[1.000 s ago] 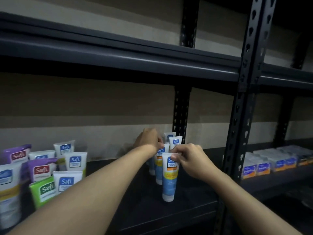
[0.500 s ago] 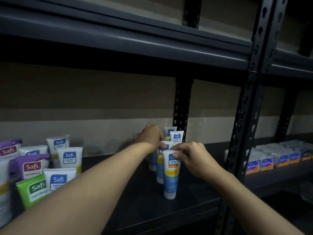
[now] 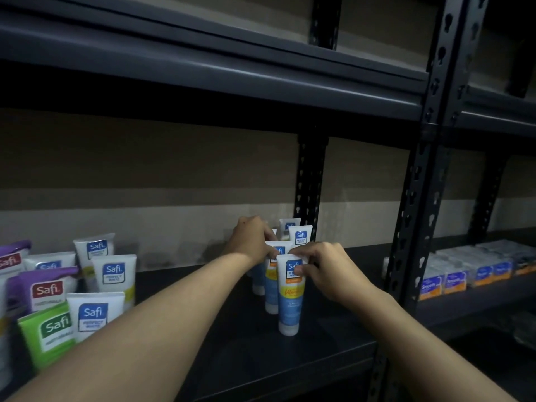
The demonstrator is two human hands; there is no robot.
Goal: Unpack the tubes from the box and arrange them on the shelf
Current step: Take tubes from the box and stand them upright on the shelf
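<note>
On the dark shelf (image 3: 232, 358), bare board between the mixed tubes (image 3: 95, 311) crowding the left end and the blue row (image 3: 300, 236) beside the perforated post (image 3: 417, 198); more bare board ahead of that row, up to the front edge. Past the post, small boxes (image 3: 452, 281) packed along the neighbouring shelf. Right hand (image 3: 327, 271) pinching the crimped top of the front tube (image 3: 290, 309), upright on its cap. Left hand (image 3: 252, 239) curled round the top of the second tube (image 3: 271, 297), just behind.
</note>
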